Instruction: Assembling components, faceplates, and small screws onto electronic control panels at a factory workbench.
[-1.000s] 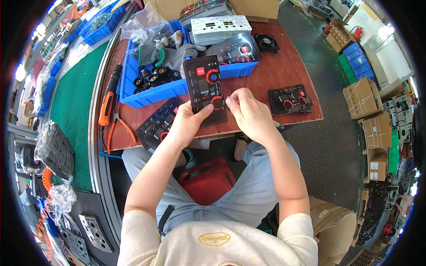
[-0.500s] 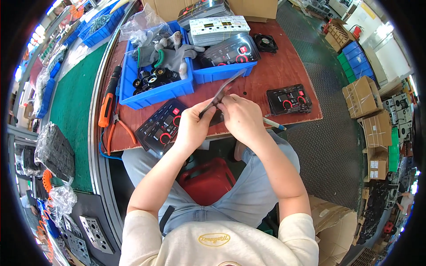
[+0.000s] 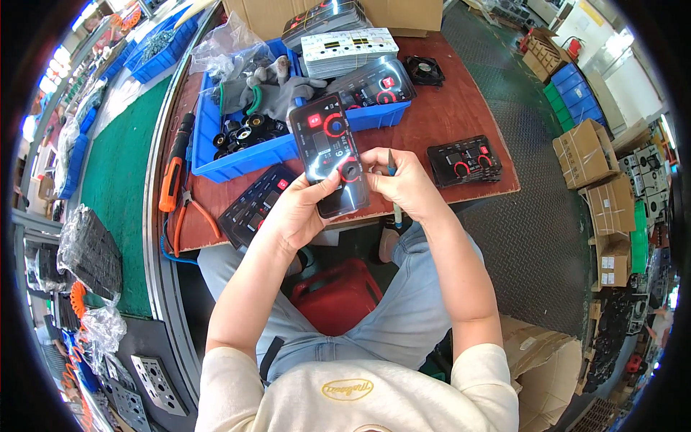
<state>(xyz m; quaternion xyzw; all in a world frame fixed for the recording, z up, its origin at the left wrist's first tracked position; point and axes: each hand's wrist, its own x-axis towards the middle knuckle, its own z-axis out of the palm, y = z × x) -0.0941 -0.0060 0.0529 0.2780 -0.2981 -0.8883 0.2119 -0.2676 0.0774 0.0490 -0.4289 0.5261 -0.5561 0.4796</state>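
Note:
My left hand (image 3: 306, 205) is closed on the lower part of a glossy black faceplate (image 3: 327, 140) with red rings and white markings. The plate faces up, held in the air above the table's near edge. My right hand (image 3: 399, 183) pinches beside the plate's right edge. A slim pen-like tool (image 3: 397, 214), pale with a dark blue end, runs between its fingers. What else the fingertips hold is hidden. Similar black faceplates (image 3: 252, 209) lie to the left, partly behind my left forearm, and a stack of them (image 3: 464, 161) sits at the right.
A blue bin (image 3: 248, 160) holds black knobs and grey gloves. Beside it, another blue bin (image 3: 378, 115) carries more faceplates, near white panels (image 3: 349, 50) and a small fan (image 3: 423, 70). An orange electric screwdriver (image 3: 171, 180) and orange-handled pliers (image 3: 193, 216) lie at the left edge.
The faceplate, seen edge-on before, has turned to show its printed face. My right hand has shifted to its right edge, and the pen-like tool has swung more upright.

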